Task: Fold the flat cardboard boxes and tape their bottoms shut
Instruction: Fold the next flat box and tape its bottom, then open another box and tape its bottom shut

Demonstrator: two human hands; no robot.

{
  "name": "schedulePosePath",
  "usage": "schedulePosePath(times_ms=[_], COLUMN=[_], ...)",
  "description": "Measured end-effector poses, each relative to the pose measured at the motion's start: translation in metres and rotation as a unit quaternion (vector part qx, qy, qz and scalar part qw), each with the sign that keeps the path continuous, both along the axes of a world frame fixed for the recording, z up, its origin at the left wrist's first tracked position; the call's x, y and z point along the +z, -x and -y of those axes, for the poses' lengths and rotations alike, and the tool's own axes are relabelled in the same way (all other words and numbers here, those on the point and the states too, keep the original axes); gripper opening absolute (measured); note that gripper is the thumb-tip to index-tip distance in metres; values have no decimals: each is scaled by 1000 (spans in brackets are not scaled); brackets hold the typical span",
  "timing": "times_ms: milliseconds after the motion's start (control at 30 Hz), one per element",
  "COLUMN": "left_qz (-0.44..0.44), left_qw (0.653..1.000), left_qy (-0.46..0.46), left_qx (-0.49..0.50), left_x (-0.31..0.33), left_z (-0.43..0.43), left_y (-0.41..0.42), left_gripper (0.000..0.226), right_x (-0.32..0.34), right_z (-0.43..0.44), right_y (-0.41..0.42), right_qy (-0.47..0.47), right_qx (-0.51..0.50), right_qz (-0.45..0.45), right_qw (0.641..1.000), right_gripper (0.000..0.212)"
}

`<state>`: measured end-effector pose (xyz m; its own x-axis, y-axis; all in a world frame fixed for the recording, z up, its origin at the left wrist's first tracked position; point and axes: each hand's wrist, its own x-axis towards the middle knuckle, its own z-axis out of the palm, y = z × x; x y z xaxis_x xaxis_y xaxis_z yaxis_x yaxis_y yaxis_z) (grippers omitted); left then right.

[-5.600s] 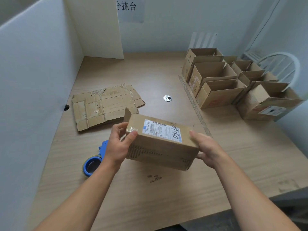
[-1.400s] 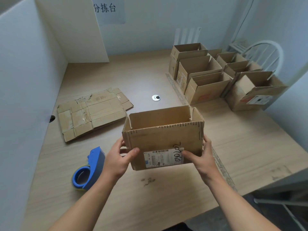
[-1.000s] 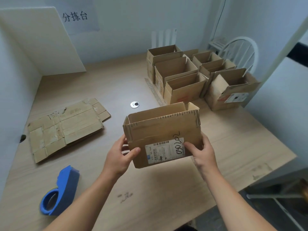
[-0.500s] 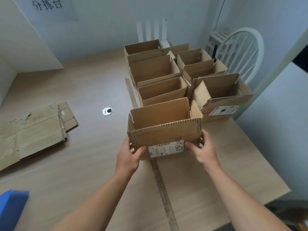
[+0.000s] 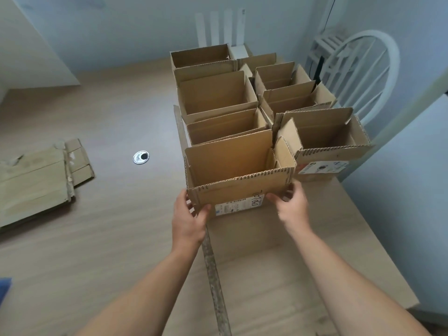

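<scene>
1. Holds the folded box (image 5: 238, 190) upright, open top up and front wall toward the camera; cannot tell whether its bottom touches the bench (image 5: 109, 238)
2. Grips the near left corner with the left hand (image 5: 188, 220): thumb laid across the front wall, fingers curled round the side wall
3. Grips the near right corner with the right hand (image 5: 292, 208) likewise, thumb on the front wall just beside the label, fingers tucked behind the side wall
4. Bears a white printed label (image 5: 238, 206) low on the front wall, with black handwriting at its right end
5. Stands at the near end of the left row of open boxes (image 5: 215, 98), far wall right against the next box in that row
6. Lies just beside the right row of open boxes (image 5: 288, 93), its upright right flap close to the nearest box (image 5: 324, 151) there, which has a coloured label on its front
7. Sits over a worn strip (image 5: 214, 267) that runs along the bench from the near edge, past the left hand and on beside the left row
8. Is well apart from the flat cardboard (image 5: 34, 187) lying on the left of the bench, with a round metal grommet (image 5: 141, 157) between the two
9. Has a white chair (image 5: 395, 64) beyond the right row, a white panel (image 5: 29, 44) at the far left, and a sliver of something blue (image 5: 4, 289) at the left edge, too little to name
</scene>
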<state>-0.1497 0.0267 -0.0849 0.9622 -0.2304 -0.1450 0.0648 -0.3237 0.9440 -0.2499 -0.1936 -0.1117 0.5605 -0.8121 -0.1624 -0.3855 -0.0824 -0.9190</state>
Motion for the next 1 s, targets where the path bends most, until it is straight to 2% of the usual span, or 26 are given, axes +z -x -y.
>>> schedulePosePath(times_ms=[200,400,467,567,667,733,800,933,1000], left_qz=[-3,-2,-1,-14,-26,-8,30,90,107], left_qw=[999,997,995,993,988,983,969,918,888], left_qy=[-30,-80,-94,-111,-142,-169,-219,-346,-406], left_qx=[-11,-20,-23,-33,-52,-76,-109,-175,-187], left_x=[-10,-12,-12,-9,0,7,15,36,52], left_z=[3,8,9,6,-5,-19,-38,-90,-119], left_y=[-4,-13,-14,-15,-16,-16,-19,-41,-54], left_gripper=[52,47,47,46,62,66,58,49,48], right_x=[-1,13,15,22,31,37,47,74,83], right_z=[4,-1,-6,-18,-34,-46,-62,-108,-135], right_y=[1,9,15,27,31,27,19,-9,-29], right_qy=[-61,-43,-22,66,128,177,232,310,332], right_qx=[30,12,4,55,133,188,257,403,446], right_qz=[0,-48,-76,-132,-138,-146,-172,-200,-187], right_qw=[998,998,997,988,973,955,922,838,810], right_gripper=[56,65,63,49,33,29,32,36,39])
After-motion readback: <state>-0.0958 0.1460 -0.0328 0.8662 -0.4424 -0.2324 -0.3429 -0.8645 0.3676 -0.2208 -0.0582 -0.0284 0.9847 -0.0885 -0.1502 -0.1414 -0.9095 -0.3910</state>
